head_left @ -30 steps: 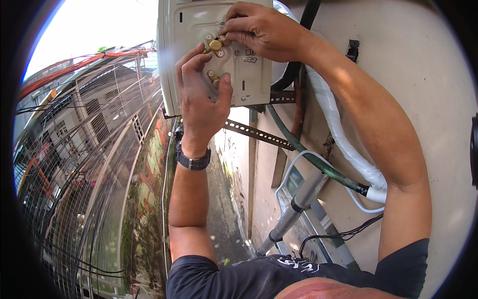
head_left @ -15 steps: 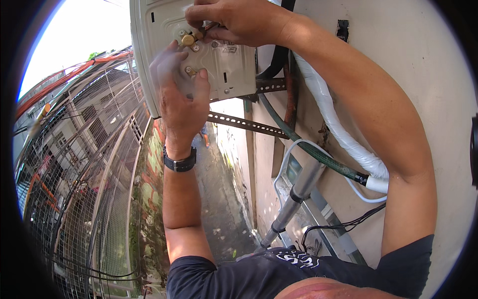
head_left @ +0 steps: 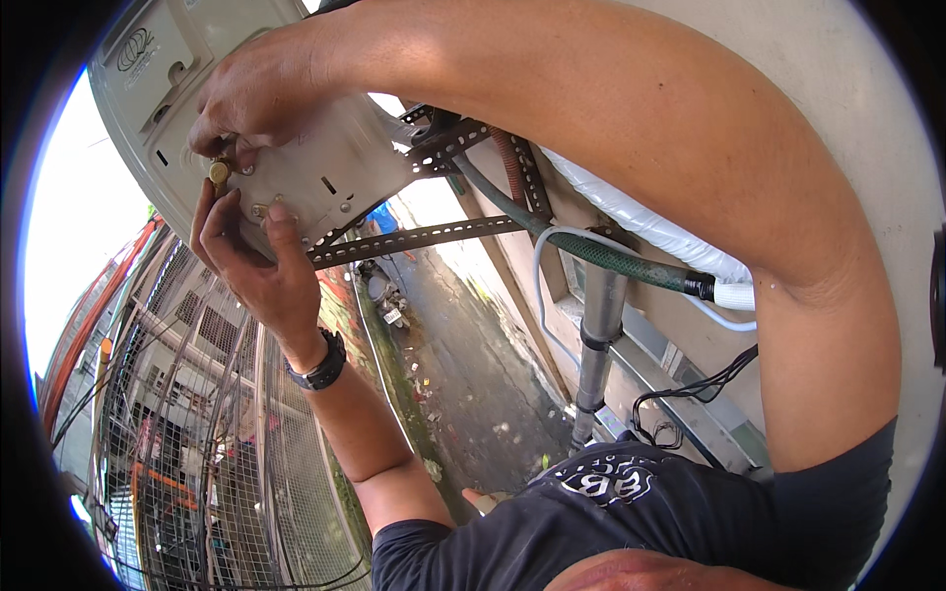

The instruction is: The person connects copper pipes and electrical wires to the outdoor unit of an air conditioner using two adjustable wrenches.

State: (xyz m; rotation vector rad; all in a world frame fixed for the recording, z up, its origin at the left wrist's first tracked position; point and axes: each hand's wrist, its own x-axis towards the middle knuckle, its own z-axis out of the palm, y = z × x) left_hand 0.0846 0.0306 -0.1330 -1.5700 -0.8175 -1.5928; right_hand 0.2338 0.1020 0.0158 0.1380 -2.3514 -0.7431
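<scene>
A beige outdoor air-conditioner unit (head_left: pixel 360 148) fills the upper left, tilted in view. Two service valves stand out from its side panel: an upper one with a round brass cap (head_left: pixel 219 172) and a lower valve (head_left: pixel 260 212). From above, my right hand (head_left: pixel 261 94) reaches over the upper valve, fingers bent and closed against its side. What they grip is hidden. Below, my left hand (head_left: pixel 258 261), with a black watch on its wrist, has its fingers stretched and thumb apart. Its fingertips lie just under the brass cap, and its thumb is beside the lower valve.
A perforated steel bracket (head_left: pixel 424 238) runs beneath the unit. A green hose (head_left: pixel 621 258), a white-wrapped pipe (head_left: pixel 631 202) and a thin grey cable pass along the wall at right. A metal ladder (head_left: pixel 599 315) stands below. Wire mesh fencing (head_left: pixel 227 463) lines the left, above a narrow alley (head_left: pixel 493 394).
The view has swung, so the unit now sits farther left and tilted. Both hands stay at the valves; my left fingers have come up close under the brass cap.
</scene>
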